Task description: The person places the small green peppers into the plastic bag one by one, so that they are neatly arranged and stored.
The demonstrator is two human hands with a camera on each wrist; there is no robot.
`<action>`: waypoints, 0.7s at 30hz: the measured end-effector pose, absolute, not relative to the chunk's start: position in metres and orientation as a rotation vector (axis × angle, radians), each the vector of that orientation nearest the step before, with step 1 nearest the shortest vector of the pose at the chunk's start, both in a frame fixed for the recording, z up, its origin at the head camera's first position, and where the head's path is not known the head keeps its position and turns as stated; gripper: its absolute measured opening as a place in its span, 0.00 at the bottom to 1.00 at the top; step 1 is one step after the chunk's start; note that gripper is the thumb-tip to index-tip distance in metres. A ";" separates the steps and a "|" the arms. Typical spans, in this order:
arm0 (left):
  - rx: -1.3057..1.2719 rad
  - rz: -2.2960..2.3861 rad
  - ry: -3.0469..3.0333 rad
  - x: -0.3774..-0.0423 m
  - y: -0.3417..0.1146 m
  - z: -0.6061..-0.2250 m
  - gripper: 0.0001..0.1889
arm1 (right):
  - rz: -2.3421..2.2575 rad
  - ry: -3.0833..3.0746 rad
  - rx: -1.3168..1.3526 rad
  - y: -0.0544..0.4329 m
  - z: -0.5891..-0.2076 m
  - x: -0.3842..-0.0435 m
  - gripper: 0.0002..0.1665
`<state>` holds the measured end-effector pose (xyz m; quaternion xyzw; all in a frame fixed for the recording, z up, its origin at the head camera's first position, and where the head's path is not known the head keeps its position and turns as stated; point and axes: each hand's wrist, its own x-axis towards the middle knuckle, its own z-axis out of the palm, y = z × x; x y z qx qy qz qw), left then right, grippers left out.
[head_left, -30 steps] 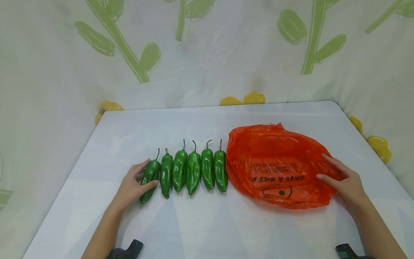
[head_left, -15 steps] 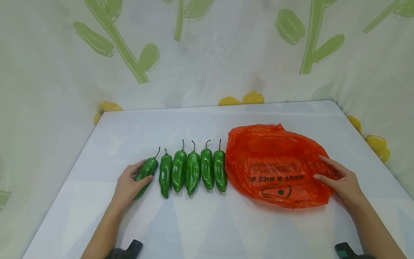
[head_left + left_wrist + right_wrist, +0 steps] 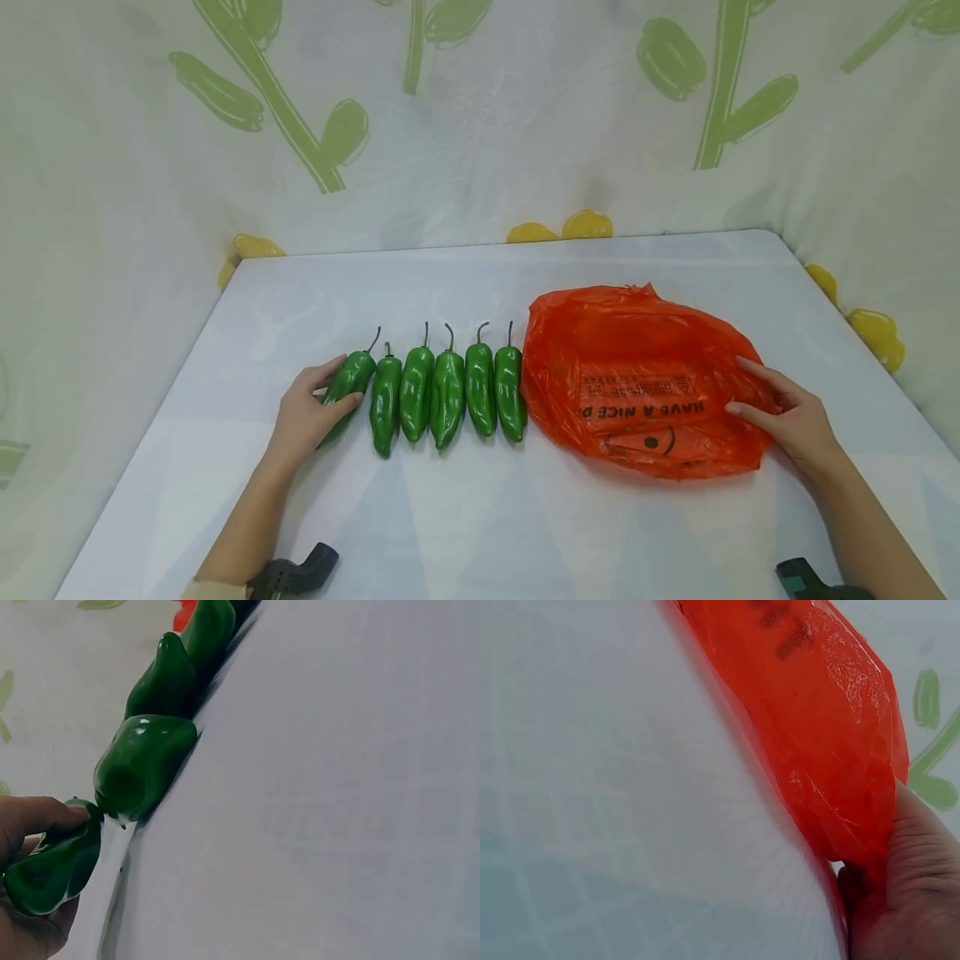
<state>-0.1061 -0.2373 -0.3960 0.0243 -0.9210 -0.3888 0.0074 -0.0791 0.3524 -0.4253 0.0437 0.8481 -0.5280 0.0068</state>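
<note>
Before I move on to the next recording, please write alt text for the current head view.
A person's left hand holds the leftmost pepper in a row of six green ones on a pale table. To the row's right, the right hand holds the edge of a crumpled orange-red plastic bag.

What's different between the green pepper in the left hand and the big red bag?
Color: the green pepper is green, while the red bag is orange-red with black printing.
Size: the pepper is small and slim; the bag is much bigger and wider.
Surface: the pepper is smooth, but the bag is crinkly.
Both look shiny, and each has a hand on it: the left hand holds the pepper, the right hand touches the bag.
</note>
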 end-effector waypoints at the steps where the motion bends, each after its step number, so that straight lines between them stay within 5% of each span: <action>1: 0.062 -1.212 -2.878 -0.107 -0.236 -0.394 0.33 | -1.652 2.654 0.131 0.352 -0.425 -0.079 0.37; 21: -0.082 -1.301 -2.807 -0.117 -0.199 -0.379 0.32 | -1.633 2.669 0.114 0.353 -0.428 -0.079 0.38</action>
